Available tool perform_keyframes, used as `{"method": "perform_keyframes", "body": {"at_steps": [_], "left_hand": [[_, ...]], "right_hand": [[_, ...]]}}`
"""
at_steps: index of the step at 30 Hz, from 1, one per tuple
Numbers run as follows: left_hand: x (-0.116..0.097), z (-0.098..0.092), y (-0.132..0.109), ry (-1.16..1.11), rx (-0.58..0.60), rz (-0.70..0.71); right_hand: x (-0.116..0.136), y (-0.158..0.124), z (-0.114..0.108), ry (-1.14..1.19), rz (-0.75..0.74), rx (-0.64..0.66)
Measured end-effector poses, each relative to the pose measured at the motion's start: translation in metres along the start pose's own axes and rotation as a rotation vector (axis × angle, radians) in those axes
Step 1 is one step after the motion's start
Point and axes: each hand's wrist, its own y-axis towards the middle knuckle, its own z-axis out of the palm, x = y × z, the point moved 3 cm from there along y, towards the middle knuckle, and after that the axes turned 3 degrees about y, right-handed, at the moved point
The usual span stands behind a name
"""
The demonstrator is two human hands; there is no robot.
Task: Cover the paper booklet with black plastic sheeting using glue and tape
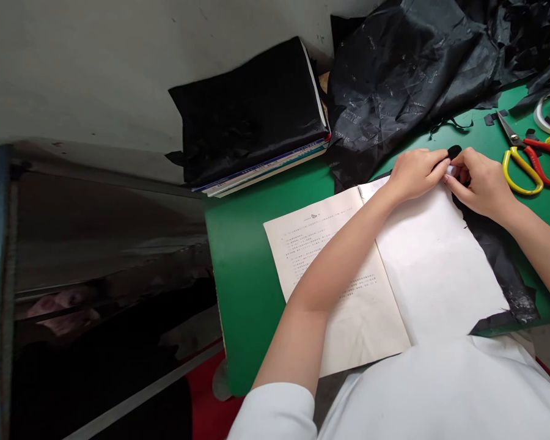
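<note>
We pinch a black scrap (454,150) between the closed fingertips of left hand (417,174) and right hand (483,183), at the sheet's (435,263) 12 o'clock edge. Scissors (531,162) lie at 3 o'clock. This looks like fine positioning, which calls for a steady grip.

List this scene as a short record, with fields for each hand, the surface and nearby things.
left hand: pinches a small black piece at the top edge of the open booklet
right hand: pinches the same piece from the other side
surface: green table
beneath: black fabric sheet under the booklet
nearby: scissors to the right, black cloth pile behind, book stack at left
</note>
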Motion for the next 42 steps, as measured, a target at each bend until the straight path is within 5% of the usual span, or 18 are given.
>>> {"method": "perform_keyframes", "body": {"at_steps": [19, 37, 42], "left_hand": [[-0.0019, -0.0018, -0.0003, 0.028, 0.01, -0.011], [-0.0002, -0.0005, 0.0011, -0.013, 0.019, -0.009], [0.0013, -0.0004, 0.0012, -0.041, 0.005, -0.003]], "right_hand": [[0.0036, 0.0029, -0.0032, 0.027, 0.034, 0.024], [0.0092, 0.0035, -0.0068, 0.068, -0.04, -0.102], [0.0088, 0.0038, -0.0067, 0.064, 0.046, -0.096]]}}
